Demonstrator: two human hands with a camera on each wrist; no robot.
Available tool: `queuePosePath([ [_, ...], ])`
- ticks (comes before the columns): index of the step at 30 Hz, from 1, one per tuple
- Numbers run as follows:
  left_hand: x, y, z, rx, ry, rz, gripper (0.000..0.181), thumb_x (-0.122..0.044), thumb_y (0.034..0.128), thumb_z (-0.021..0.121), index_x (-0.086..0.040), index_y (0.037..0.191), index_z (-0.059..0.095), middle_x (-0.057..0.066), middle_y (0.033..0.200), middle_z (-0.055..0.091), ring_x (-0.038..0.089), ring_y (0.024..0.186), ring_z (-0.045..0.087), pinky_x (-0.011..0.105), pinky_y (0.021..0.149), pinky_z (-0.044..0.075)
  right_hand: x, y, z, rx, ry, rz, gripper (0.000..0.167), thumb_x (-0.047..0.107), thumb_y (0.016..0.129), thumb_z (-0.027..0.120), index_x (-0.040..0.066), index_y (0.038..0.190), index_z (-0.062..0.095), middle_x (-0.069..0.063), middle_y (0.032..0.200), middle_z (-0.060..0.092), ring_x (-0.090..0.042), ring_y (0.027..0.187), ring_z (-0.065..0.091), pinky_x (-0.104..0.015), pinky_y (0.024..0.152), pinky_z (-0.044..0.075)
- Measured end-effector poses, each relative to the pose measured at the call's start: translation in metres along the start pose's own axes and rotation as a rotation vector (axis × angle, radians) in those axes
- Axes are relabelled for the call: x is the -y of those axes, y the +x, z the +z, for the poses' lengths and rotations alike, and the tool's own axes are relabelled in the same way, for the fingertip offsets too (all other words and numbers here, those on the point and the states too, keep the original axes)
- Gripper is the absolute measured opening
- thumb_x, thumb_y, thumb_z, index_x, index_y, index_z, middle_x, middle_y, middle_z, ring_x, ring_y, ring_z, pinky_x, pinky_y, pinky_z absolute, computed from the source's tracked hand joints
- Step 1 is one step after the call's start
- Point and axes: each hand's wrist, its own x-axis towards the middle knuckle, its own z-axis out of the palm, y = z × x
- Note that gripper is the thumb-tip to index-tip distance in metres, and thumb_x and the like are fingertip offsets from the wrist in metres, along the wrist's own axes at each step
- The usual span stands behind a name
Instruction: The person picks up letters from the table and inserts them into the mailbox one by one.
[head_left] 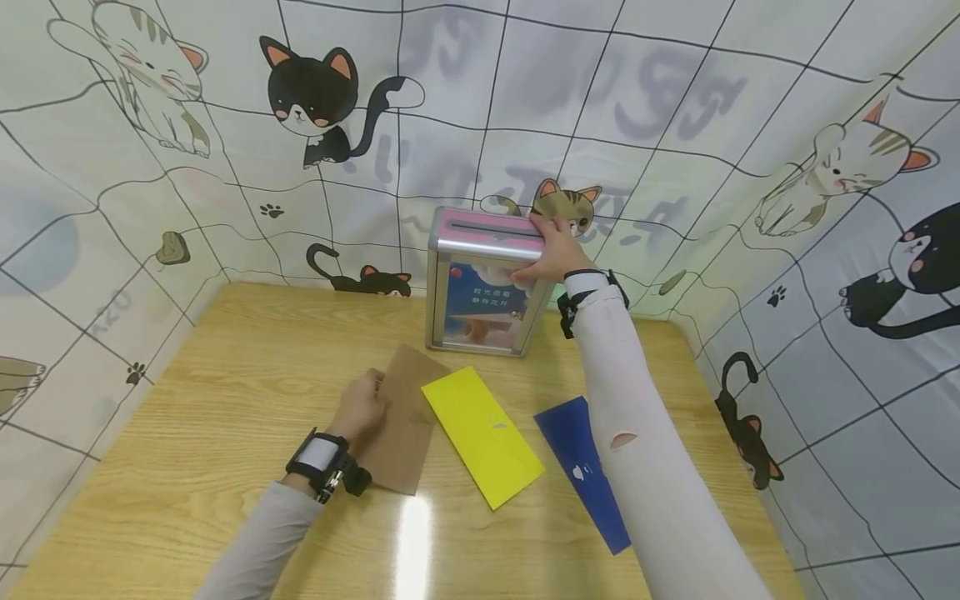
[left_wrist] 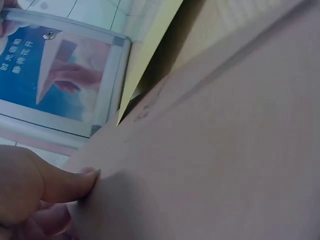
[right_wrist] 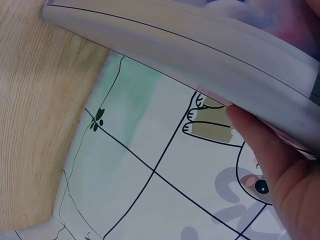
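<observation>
My left hand (head_left: 363,406) pinches the left edge of a brown paper envelope (head_left: 408,417). In the left wrist view the thumb (left_wrist: 67,186) lies on the envelope's face, which bears a small dark marking. At the back of the table stands a silver-framed collection box (head_left: 486,287) with a pink top and a long slot. My right hand (head_left: 557,250) grips its upper right corner, fingers over the top and thumb at the front. The right wrist view shows that hand (right_wrist: 280,165) against the box's side (right_wrist: 175,55). The box's front carries a blue picture panel.
A yellow envelope (head_left: 483,437) lies slantwise beside the brown one. Farther right is a blue envelope (head_left: 581,467), partly under my right forearm. The wooden table (head_left: 262,358) is bordered by a cat-patterned cloth (head_left: 480,100) at the back and sides.
</observation>
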Motion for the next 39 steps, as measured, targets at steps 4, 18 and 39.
queuePosePath([
  [4,-0.003,0.002,-0.011,-0.037,-0.040,0.035,0.028,0.006,0.0746,0.059,0.010,0.102,0.053,0.022,0.085,0.063,0.026,0.069,0.061,0.032,0.056,0.050,0.000,0.000,0.001,-0.002,0.002,0.007,0.108,0.037,0.060,0.082,0.021,0.146,0.018,-0.015,0.143,0.016,-0.035,0.116,0.036,-0.050,0.095,0.037],
  [18,-0.023,0.013,-0.049,-0.013,-0.060,0.064,0.026,0.003,0.0754,0.061,0.009,0.099,0.053,0.022,0.085,0.061,0.028,0.072,0.059,0.033,0.060,0.049,-0.001,0.002,0.000,0.006,0.008,0.006,0.109,0.037,0.060,0.082,0.021,0.146,0.017,-0.016,0.143,0.015,-0.035,0.117,0.036,-0.050,0.096,0.036],
  [39,-0.069,0.030,-0.059,0.005,-0.108,0.186,0.018,0.001,0.0790,0.062,0.006,0.093,0.052,0.026,0.096,0.063,0.035,0.088,0.061,0.042,0.074,0.052,-0.003,0.003,0.001,0.002,0.003,-0.001,0.109,0.038,0.060,0.082,0.021,0.146,0.018,-0.017,0.143,0.015,-0.036,0.118,0.035,-0.051,0.097,0.035],
])
